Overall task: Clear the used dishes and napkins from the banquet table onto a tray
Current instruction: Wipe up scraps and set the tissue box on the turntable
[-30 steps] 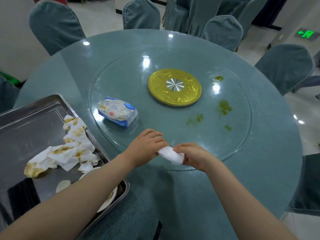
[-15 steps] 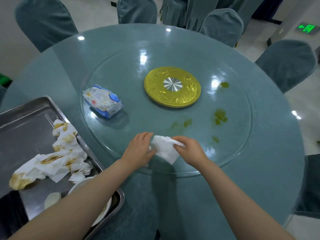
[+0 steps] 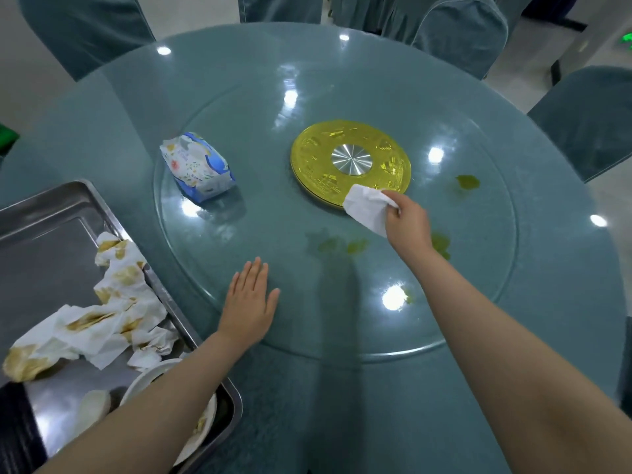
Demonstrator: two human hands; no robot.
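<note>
Right hand point(image 3: 408, 222) is stretched out over the glass turntable point(image 3: 478, 268), arm nearly straight, fingers curled and pinching a clean white napkin point(image 3: 367, 208). The napkin hangs over the near edge of the gold centre disc point(image 3: 314, 159); contact with the glass can't be judged from this angle.

Left hand point(image 3: 249, 302) lies flat, palm down, on the near-left part of the turntable, fingers straight and close together, thumb out to the side. It holds nothing.

Greenish smears point(image 3: 342, 246) sit on the glass between the hands, more of them right of the right wrist and farther right.

Tissue pack point(image 3: 196, 167) lies on the turntable's left side.

Steel tray point(image 3: 51, 213) is on the table at lower left, holding stained crumpled napkins point(image 3: 102, 319). A white dish point(image 3: 147, 379) lies at its near corner, partly hidden under the left forearm.
</note>
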